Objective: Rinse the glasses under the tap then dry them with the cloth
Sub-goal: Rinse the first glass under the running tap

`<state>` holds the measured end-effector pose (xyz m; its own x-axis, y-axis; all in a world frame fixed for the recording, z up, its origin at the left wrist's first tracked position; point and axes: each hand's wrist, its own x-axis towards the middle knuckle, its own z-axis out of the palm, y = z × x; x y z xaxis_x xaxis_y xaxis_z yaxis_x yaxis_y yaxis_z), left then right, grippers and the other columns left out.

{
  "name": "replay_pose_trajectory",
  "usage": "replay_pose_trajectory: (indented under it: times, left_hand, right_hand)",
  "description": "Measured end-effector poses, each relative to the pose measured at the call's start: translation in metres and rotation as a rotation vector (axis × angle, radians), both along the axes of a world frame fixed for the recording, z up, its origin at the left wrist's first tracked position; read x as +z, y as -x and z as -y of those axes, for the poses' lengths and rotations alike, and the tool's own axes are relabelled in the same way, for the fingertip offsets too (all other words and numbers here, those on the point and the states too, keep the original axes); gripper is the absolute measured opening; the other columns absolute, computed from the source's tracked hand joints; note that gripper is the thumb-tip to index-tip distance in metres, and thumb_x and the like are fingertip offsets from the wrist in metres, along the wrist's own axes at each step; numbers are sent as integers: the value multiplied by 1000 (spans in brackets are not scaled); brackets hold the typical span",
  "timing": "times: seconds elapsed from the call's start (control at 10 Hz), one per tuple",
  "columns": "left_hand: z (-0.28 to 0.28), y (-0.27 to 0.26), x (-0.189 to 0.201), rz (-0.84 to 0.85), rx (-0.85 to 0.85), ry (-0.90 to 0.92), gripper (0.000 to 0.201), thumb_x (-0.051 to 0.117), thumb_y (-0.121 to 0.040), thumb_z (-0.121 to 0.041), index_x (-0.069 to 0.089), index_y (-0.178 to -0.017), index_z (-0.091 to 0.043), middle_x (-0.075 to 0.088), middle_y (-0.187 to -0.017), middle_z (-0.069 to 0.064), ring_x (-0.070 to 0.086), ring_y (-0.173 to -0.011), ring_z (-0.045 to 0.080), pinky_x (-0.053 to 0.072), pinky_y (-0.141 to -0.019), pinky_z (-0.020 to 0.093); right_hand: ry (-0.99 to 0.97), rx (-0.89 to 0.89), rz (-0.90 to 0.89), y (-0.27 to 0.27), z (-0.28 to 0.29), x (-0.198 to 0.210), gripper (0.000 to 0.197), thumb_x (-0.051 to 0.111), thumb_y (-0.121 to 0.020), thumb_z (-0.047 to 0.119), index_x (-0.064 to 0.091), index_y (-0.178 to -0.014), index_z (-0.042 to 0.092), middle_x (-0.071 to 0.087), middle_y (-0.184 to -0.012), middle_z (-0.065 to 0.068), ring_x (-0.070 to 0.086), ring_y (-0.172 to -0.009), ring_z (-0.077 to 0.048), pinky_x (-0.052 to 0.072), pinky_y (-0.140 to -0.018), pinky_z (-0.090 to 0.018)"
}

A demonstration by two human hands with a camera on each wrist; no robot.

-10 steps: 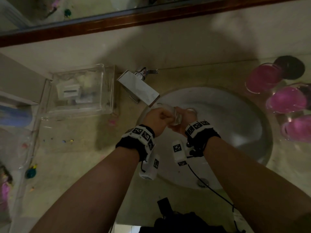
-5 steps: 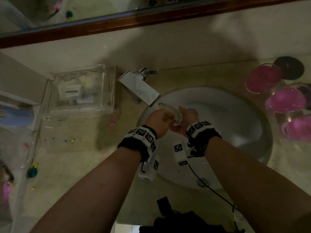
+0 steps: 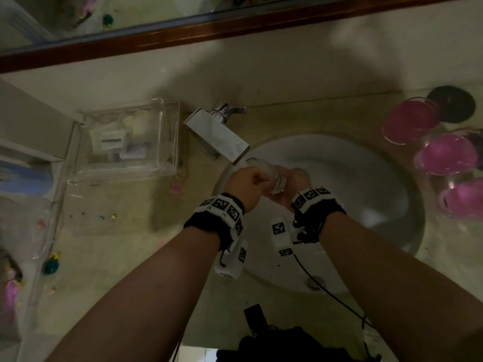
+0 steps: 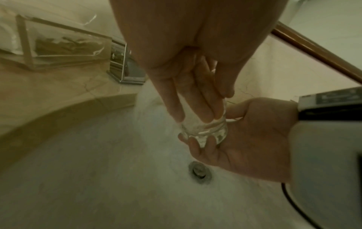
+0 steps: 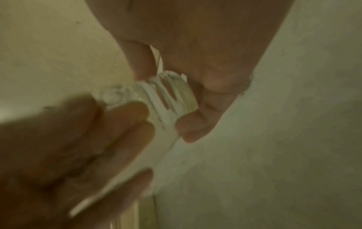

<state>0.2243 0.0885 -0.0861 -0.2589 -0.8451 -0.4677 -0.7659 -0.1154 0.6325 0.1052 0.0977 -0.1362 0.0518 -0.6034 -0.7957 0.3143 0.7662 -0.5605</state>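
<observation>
- The glass (image 3: 271,176), a small clear tumbler, is held over the basin (image 3: 366,194), just beneath the end of the square chrome tap (image 3: 222,138), between the two hands.
- Its long axis lies tilted: in the head view the mouth points up and left toward the spout, and the thick base points down and right toward the right hand (image 3: 292,189).
- The left hand (image 3: 245,184) comes at it from the mouth end. In the left wrist view its fingers (image 4: 197,99) reach down inside the glass (image 4: 203,120), with the thumb on the outer wall, so this grip pinches the wall.
- The right hand (image 4: 250,139) takes the base end, its fingertips curled under the heavy bottom. In the right wrist view the glass (image 5: 168,96) sits between thumb and fingers, so this grip cups and holds the base.
- Whether water is running is hard to tell; pale streaks across the glass in the right wrist view may be a stream.
- Judgement: the rinse is in hand. Turning the glass about its long axis falls to the right hand on the base, while the left fingers rub inside.
- Three glasses with pink inside (image 3: 444,155) stand well apart on the desk (image 3: 125,257), right of the basin. No cloth can be made out.
</observation>
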Motion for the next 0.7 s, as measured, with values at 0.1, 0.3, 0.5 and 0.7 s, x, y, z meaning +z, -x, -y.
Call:
replay_pose_trajectory:
  times: [0.1, 0.3, 0.5, 0.7]
  left_hand:
    - [-1, 1, 0, -71, -1, -34, 6, 67, -90, -16, 65, -94, -13, 68, -103, 7, 64, -101, 24, 50, -90, 32]
    - [1, -1, -3, -4, 35, 23, 10, 66, -89, -17, 70, -94, -9, 70, -100, 9, 64, -94, 22, 49, -82, 28]
    - [0, -4, -3, -17, 33, -25, 21, 68, -89, -21, 64, -104, -7, 68, -109, 9, 63, -101, 22, 50, -91, 33]
    - [4, -6, -4, 31, 28, 44, 13, 68, -87, -18, 60, -79, -23, 62, -87, -3, 59, -84, 14, 49, -79, 28]
  right_hand:
    - [-172, -255, 108, -3, 4, 9, 27, 56, -90, 44, 56, -87, 17, 60, -89, -10, 58, -80, -24, 50, -66, -36]
    - [-103, -211, 128, 3, -1, 16, 25, 49, -94, -1, 52, -118, 6, 55, -89, -4, 57, -72, -10, 50, -48, -16]
    - [-171, -191, 111, -5, 2, 23, 30, 44, -99, 36, 56, -86, 12, 61, -121, -18, 59, -102, -30, 49, -88, -34]
    - [-136, -297, 293, -9, 0, 27, 28, 42, -100, 14, 55, -119, -1, 54, -128, -13, 52, -119, -34, 54, -78, -24]
